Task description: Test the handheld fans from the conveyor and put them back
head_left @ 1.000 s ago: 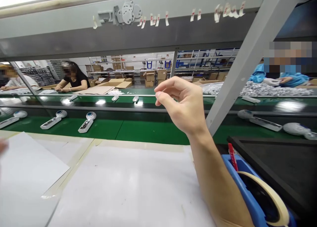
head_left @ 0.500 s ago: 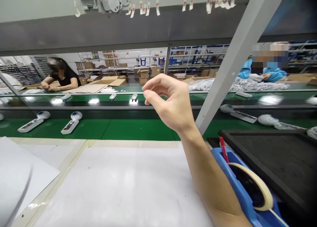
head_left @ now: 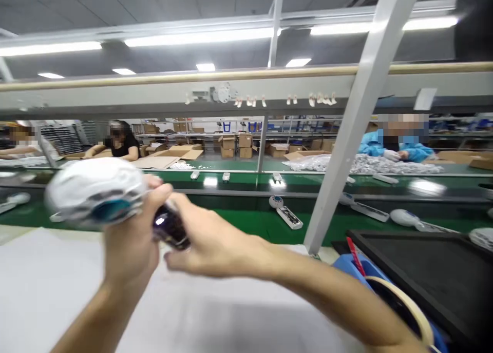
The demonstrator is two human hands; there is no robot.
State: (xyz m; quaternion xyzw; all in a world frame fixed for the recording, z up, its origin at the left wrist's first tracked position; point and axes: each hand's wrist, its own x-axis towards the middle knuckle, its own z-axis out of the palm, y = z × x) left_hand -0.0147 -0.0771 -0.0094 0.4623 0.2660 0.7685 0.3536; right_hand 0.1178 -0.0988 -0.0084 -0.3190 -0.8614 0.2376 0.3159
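Note:
A white, round-headed handheld device (head_left: 96, 189) with a teal oval on its face is raised above the work surface, blurred by motion. My left hand (head_left: 129, 245) is closed around it just below the head. My right hand (head_left: 211, 237) curls from the right around a dark, glossy part (head_left: 171, 227) that seems to belong to the same device. Between my hands the join of the head and the dark part is hidden. White sheeting (head_left: 231, 301) lies beneath both forearms.
A green conveyor (head_left: 239, 217) runs across, carrying several white round-headed units such as one with an open handle (head_left: 288, 217). A slanted grey post (head_left: 350, 137) stands at right. Beside it sit a blue tape dispenser (head_left: 346, 263) and a black tray (head_left: 423, 260). Co-workers sit opposite.
My right hand has moved left and down from its raised pose and now grips the device. My left hand has come into view with the device. The view has tilted up.

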